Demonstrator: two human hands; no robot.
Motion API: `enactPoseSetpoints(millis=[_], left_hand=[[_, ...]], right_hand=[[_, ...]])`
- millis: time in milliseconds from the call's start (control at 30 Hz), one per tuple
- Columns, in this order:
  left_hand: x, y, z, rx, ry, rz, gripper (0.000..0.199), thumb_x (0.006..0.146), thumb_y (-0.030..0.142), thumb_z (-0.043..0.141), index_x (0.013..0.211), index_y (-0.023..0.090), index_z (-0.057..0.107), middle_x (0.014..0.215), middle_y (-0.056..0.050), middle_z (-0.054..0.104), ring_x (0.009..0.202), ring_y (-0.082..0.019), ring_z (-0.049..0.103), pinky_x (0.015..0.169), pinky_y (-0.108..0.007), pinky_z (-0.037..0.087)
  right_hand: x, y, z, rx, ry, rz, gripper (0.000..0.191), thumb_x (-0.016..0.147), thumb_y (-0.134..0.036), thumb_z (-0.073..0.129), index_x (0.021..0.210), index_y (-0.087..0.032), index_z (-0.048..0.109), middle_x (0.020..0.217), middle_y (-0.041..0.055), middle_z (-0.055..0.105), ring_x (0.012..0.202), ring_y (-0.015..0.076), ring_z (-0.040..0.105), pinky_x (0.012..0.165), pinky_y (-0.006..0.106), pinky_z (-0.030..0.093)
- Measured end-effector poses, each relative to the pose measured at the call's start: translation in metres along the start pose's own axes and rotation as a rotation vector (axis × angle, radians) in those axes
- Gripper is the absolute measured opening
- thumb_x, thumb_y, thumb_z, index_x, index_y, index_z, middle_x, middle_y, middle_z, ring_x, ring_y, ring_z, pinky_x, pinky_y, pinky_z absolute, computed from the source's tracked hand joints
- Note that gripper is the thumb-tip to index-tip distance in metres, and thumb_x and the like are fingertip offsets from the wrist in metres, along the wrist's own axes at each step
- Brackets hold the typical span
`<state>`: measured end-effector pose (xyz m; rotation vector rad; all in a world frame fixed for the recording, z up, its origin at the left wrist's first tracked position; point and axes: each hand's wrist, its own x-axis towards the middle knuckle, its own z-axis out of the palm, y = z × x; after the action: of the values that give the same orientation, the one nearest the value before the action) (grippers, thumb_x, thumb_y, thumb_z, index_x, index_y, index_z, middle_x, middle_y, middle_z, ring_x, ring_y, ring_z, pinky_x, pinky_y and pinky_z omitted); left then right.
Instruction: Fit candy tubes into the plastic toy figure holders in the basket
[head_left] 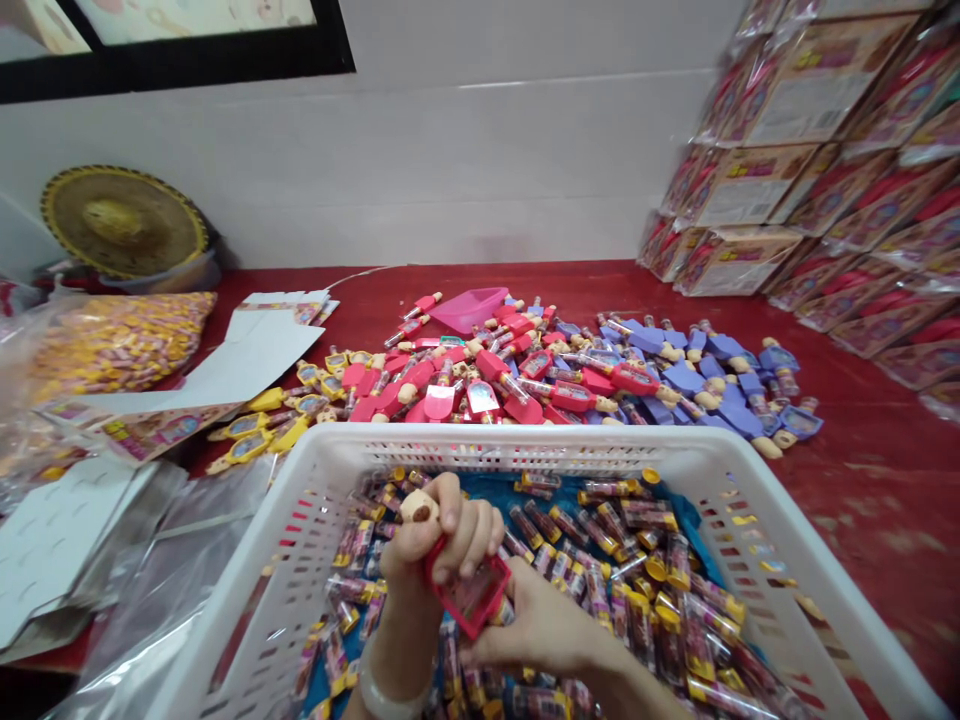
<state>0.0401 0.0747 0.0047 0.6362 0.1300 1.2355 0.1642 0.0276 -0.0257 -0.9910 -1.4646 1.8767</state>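
My left hand (pixel 450 530), a pale bracelet at its wrist, is wrapped round a red toy case (pixel 476 597) with a clear window. A cream bear head (pixel 418 506) tops the case and sticks out between thumb and forefinger. From below right, my right hand (pixel 544 615) closes on a small clear tube (pixel 505 612) at the lower corner of the case. Its fingers partly hide the tube, and I cannot tell how far it sits in the case. Both hands are above a white basket (pixel 540 434) of yellow-capped tubes (pixel 600 590).
Behind the basket lie piled red toys (pixel 484 395), purple toys (pixel 686 378) and yellow toys (pixel 251 437). A pink scoop (pixel 470 310) rests at the back. Packaged boxes (pixel 750 180) are stacked right. Leftward are cardboard (pixel 240 350), a bag of small pieces (pixel 124 335) and a straw hat (pixel 124 220).
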Motion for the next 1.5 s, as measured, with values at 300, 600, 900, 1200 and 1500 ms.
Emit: enactPoseSetpoints(millis=[300, 600, 900, 1200, 1500], left_hand=[[0.007, -0.008, -0.003, 0.428, 0.305, 0.008, 0.012, 0.081, 0.028, 0.064, 0.079, 0.017, 0.061, 0.071, -0.002, 0.062, 0.07, -0.015, 0.059, 0.069, -0.027, 0.046], [-0.005, 0.0, -0.008, 0.247, 0.015, 0.008, 0.032, 0.077, 0.048, 0.065, 0.08, 0.016, 0.061, 0.053, 0.0, 0.057, 0.051, -0.013, 0.056, 0.052, -0.023, 0.045], [0.007, -0.016, 0.015, 0.311, 0.328, 0.021, 0.019, 0.077, 0.033, 0.071, 0.078, 0.016, 0.062, 0.068, 0.001, 0.054, 0.067, -0.012, 0.056, 0.067, -0.026, 0.047], [0.014, -0.006, 0.011, 0.299, 0.107, -0.011, 0.026, 0.074, 0.046, 0.072, 0.08, 0.022, 0.065, 0.061, 0.002, 0.058, 0.065, -0.015, 0.059, 0.067, -0.03, 0.052], [0.013, -0.008, 0.016, 0.2, 0.235, 0.053, 0.035, 0.082, 0.05, 0.062, 0.065, 0.02, 0.056, 0.042, 0.007, 0.042, 0.039, -0.008, 0.042, 0.049, -0.023, 0.041]], right_hand=[[0.005, 0.013, -0.016, -0.554, 0.532, -0.188, 0.008, 0.08, -0.02, 0.05, 0.072, -0.018, 0.051, 0.065, -0.0025, 0.049, 0.059, 0.0109, 0.04, 0.056, 0.023, 0.029], [0.002, 0.005, 0.003, -0.091, 0.105, -0.066, 0.015, 0.07, -0.021, 0.063, 0.067, -0.017, 0.049, 0.063, -0.0063, 0.043, 0.059, 0.0078, 0.034, 0.052, 0.019, 0.028], [0.002, 0.008, -0.009, -0.207, 0.314, -0.055, 0.01, 0.076, -0.025, 0.057, 0.079, -0.015, 0.057, 0.072, -0.0036, 0.05, 0.066, 0.0106, 0.042, 0.062, 0.021, 0.037], [-0.008, -0.012, -0.017, -0.169, 0.104, -0.077, 0.023, 0.077, -0.038, 0.067, 0.083, -0.017, 0.057, 0.073, -0.0024, 0.056, 0.064, 0.0118, 0.049, 0.06, 0.022, 0.04], [-0.009, -0.013, -0.016, -0.259, 0.08, -0.034, 0.017, 0.078, -0.028, 0.059, 0.069, -0.019, 0.048, 0.061, -0.0051, 0.045, 0.053, 0.0088, 0.038, 0.053, 0.02, 0.032]])
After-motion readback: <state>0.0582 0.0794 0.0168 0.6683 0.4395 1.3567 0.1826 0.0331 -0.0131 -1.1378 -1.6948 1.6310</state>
